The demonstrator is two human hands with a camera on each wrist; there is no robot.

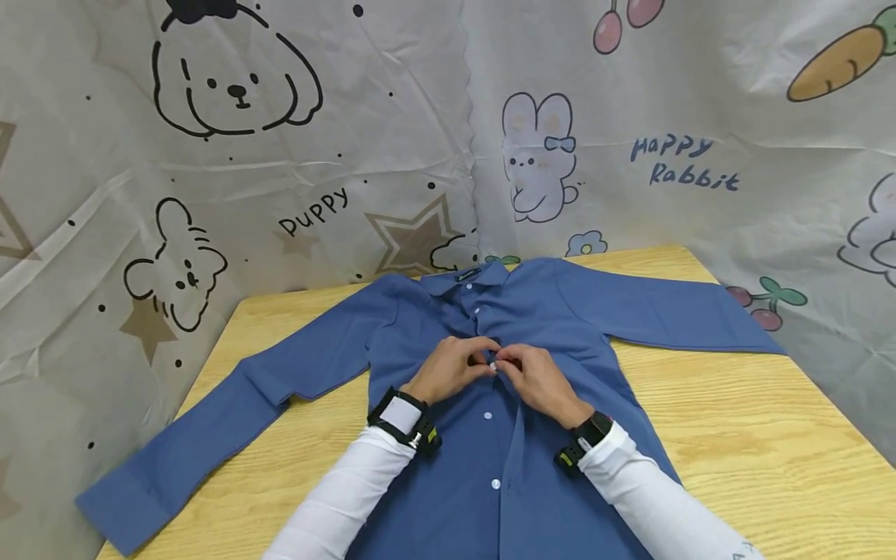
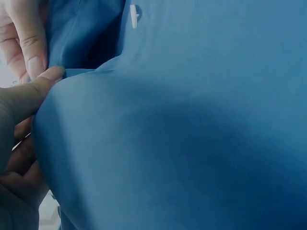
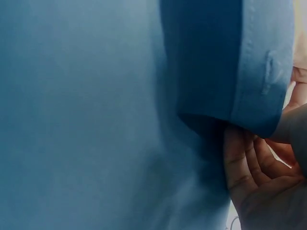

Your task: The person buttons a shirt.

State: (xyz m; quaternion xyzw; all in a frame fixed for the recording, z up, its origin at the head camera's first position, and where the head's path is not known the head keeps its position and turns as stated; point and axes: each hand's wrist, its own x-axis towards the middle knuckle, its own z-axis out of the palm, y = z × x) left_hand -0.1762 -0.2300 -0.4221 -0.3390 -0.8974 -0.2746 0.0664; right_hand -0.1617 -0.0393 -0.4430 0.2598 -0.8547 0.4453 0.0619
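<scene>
A blue button-up shirt [image 1: 434,467] lies front up with its collar at the far side. Both hands meet at its front opening, below the upper buttons. The left hand [image 1: 451,367] pinches one front edge between thumb and fingers; in the left wrist view its thumb [image 2: 33,93] presses on the folded cloth. The right hand [image 1: 540,383] pinches the other edge, where a white button [image 1: 493,365] shows between the fingertips. In the right wrist view a stitched buttonhole [image 3: 271,72] shows on the placket above the right hand's fingers [image 3: 240,163]. Whether the button is through a hole is hidden.
The shirt lies on a wood-grain table [image 1: 735,404]. One sleeve [image 1: 210,428] stretches toward the near left, the other [image 1: 686,311] to the right. Lower white buttons [image 1: 495,484] run down the front. A printed cloth [image 1: 392,93] hangs behind the table.
</scene>
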